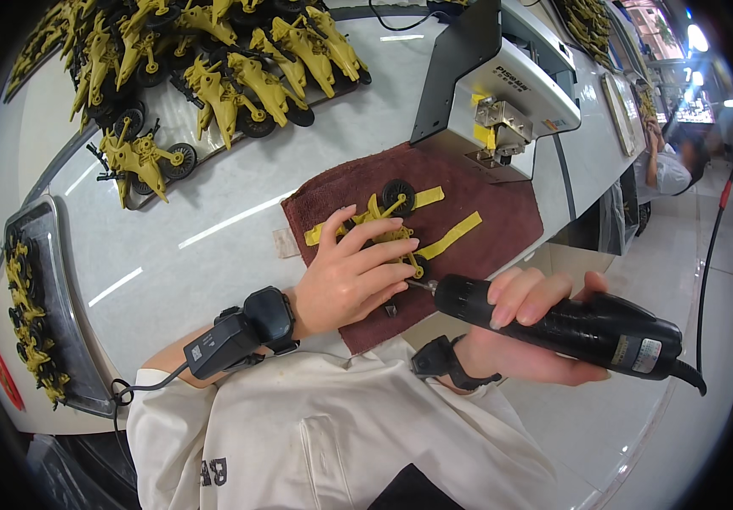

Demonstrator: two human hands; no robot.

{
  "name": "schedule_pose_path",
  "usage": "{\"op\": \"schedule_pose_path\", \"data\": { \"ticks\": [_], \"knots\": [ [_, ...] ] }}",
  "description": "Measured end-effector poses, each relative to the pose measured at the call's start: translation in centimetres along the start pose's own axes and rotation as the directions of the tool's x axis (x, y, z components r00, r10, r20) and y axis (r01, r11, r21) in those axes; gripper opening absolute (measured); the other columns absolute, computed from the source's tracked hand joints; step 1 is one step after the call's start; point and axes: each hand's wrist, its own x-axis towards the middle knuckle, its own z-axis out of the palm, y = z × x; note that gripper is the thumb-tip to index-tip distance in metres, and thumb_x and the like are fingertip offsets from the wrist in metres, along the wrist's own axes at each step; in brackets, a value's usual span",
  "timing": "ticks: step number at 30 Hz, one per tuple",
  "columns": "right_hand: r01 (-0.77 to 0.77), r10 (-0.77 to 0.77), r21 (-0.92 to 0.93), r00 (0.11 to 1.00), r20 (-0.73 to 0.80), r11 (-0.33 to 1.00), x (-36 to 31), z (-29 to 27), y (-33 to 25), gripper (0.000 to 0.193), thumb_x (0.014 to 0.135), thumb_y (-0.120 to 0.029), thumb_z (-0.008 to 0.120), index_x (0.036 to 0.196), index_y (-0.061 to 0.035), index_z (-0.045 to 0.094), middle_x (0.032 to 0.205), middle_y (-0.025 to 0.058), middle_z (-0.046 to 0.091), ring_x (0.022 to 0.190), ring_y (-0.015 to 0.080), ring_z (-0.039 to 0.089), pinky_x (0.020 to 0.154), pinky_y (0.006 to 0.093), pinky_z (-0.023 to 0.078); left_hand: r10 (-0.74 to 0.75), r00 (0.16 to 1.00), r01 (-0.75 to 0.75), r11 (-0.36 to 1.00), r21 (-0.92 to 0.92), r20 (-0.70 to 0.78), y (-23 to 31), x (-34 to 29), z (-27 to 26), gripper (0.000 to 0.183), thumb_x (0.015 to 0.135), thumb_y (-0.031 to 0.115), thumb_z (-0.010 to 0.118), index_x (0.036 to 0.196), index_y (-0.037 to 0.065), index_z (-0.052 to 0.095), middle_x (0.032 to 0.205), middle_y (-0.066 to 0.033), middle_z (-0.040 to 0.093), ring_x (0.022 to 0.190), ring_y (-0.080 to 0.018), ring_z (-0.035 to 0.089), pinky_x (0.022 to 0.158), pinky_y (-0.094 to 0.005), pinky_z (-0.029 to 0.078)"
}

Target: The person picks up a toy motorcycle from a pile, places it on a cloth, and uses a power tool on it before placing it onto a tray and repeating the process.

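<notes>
A yellow toy motorcycle [375,206] with black wheels lies on a brown-red cloth [502,208]. My left hand [349,274] rests over it, its fingers curved across the body and holding it against the cloth; much of the toy is hidden beneath. In my right hand [532,327] is a black electric screwdriver [583,330], held nearly level with fingers wrapped around its barrel. Its tip points left, close to the toy's near wheel [417,267]; whether it touches is too small to tell. Two strips of yellow tape [453,235] lie on the cloth beside the toy.
A white screw-feeder machine [502,93] stands beyond the cloth. Many yellow toy motorcycles [256,81] are piled at the far left. A metal tray [73,280] at left holds more yellow parts [31,314]. Another person [668,170] sits at the far right.
</notes>
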Motion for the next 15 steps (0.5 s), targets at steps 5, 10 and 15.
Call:
{"op": "schedule_pose_path", "data": {
  "ticks": [5,10,15],
  "knots": [
    [-0.006,0.006,0.002,1.0,-0.024,1.0,-0.17,0.0,-0.06,0.087,0.084,-0.075,0.029,0.13,-0.0007,0.038,0.067,0.0077,0.05,0.046,0.0183,0.046,0.049,0.0335,0.039,0.007,1.0,-0.007,1.0,-0.002,0.003,-0.08,0.04,0.04,0.026,0.072,0.014,0.072,0.098,0.014,0.067,0.118,-0.0023,0.062,0.117,-0.0276,0.05,0.103,-0.0511,0.022],
    [-0.012,0.013,0.013,0.998,-0.055,1.0,-0.24,0.23,0.15,0.087,0.084,-0.075,0.03,0.13,-0.0009,0.037,0.066,0.0079,0.05,0.046,0.0181,0.046,0.049,0.0339,0.04,0.006,1.0,-0.006,1.0,-0.004,0.018,-0.06,-0.03,-0.01,0.026,0.072,0.013,0.073,0.098,0.014,0.067,0.118,-0.0019,0.062,0.118,-0.0273,0.05,0.103,-0.0511,0.022],
    [-0.036,0.033,0.132,0.999,0.025,0.991,-0.45,-0.21,-0.35,0.098,0.078,-0.078,0.04,0.133,0.0007,0.024,0.074,0.017,0.056,0.052,0.0278,0.054,0.051,0.0415,0.045,0.001,0.999,-0.006,0.996,0.091,0.05,0.4,0.32,-0.07,0.047,0.073,0.033,0.072,0.115,0.015,0.06,0.129,-0.0045,0.053,0.124,-0.0267,0.045,0.104,-0.0545,0.022]
  ]
}}
